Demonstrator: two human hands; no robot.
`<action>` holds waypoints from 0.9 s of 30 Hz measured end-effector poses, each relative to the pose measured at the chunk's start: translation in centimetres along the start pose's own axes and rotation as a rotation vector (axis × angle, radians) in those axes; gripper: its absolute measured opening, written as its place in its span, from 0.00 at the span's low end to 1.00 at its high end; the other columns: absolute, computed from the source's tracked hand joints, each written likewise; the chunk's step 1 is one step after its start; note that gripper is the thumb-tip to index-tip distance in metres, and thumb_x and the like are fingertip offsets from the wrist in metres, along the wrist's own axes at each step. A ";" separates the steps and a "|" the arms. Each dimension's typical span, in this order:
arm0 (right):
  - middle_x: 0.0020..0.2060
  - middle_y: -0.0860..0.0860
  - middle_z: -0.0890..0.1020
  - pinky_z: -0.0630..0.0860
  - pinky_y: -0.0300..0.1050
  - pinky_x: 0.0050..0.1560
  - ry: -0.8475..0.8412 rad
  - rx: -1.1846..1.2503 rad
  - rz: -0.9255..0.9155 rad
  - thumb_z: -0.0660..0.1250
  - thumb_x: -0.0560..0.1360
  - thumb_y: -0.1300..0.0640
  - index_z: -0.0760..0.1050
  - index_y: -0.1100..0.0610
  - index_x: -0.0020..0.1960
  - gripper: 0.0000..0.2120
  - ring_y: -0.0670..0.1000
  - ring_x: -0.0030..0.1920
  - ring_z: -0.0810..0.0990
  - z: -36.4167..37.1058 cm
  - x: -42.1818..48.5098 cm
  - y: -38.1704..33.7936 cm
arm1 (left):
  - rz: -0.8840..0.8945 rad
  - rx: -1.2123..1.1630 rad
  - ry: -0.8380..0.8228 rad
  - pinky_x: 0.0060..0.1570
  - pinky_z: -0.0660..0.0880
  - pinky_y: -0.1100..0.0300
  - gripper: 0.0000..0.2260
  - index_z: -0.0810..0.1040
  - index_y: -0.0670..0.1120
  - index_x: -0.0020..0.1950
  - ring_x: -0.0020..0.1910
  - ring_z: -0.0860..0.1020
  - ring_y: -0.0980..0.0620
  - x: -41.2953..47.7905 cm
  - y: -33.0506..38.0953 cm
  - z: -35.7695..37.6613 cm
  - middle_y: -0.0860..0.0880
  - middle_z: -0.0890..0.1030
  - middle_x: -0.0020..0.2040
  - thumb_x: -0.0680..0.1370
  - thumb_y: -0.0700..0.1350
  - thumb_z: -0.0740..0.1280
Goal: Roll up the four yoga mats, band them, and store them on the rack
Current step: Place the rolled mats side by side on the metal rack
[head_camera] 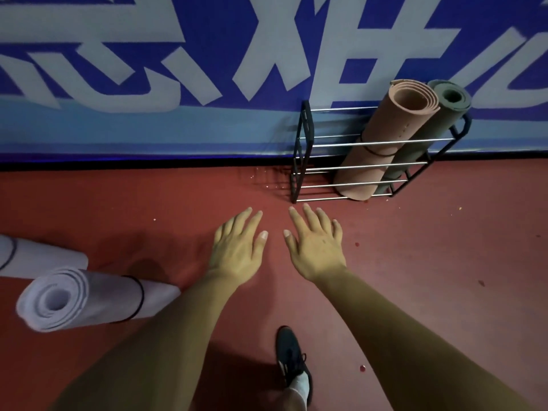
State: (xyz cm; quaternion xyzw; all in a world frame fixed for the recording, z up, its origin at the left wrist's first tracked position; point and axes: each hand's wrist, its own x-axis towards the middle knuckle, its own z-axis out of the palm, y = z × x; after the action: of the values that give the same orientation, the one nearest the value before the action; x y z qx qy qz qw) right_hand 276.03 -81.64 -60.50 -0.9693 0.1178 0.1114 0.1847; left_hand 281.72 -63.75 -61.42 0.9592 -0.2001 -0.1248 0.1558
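Note:
A black wire rack [305,143] stands against the wall at the upper right. A rolled tan mat [388,137] with a black band leans upright in it, and a rolled green mat [439,120] stands just right of it. On the floor at the lower left lies a rolled lilac mat [89,298] with a black band. A second pale rolled mat [41,256] with a band lies behind it, cut off by the frame edge. My left hand [237,247] and my right hand [317,244] hover side by side over the floor in front of the rack, fingers straight, holding nothing.
A blue banner [178,69] with large white characters covers the wall behind the rack. The floor [430,262] is red and dotted with small specks. A foot in a black shoe [292,357] stands below my hands. The rack's left half holds no mat.

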 end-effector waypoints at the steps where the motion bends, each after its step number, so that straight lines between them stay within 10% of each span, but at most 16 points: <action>1: 0.83 0.50 0.52 0.42 0.62 0.79 0.002 -0.004 0.000 0.46 0.85 0.40 0.49 0.44 0.83 0.28 0.55 0.82 0.46 0.7 -1.0 -0.9 | 0.003 0.007 0.016 0.75 0.52 0.50 0.29 0.63 0.52 0.79 0.76 0.62 0.48 -1.1 -0.7 -0.3 0.51 0.64 0.79 0.81 0.61 0.45; 13: 0.81 0.52 0.58 0.56 0.57 0.77 -0.044 0.151 -0.067 0.52 0.85 0.42 0.56 0.47 0.82 0.27 0.57 0.80 0.55 7.2 -10.9 -17.6 | -0.007 0.042 0.121 0.72 0.62 0.46 0.20 0.76 0.45 0.71 0.67 0.72 0.41 -15.8 -15.5 -6.7 0.44 0.75 0.68 0.83 0.53 0.60; 27: 0.77 0.54 0.66 0.65 0.54 0.73 -0.136 0.355 -0.076 0.59 0.84 0.46 0.59 0.53 0.81 0.28 0.59 0.75 0.64 23.4 -4.9 -40.6 | -0.102 -0.007 0.120 0.70 0.65 0.43 0.30 0.74 0.44 0.72 0.71 0.70 0.38 -18.0 -42.1 -7.8 0.41 0.71 0.73 0.78 0.59 0.52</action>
State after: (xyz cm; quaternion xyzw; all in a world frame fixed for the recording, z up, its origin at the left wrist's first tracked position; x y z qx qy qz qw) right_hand 278.27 -35.00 -66.98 -0.9155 0.0860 0.1470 0.3645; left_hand 282.63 -17.48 -65.72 0.9734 -0.1409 -0.0755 0.1642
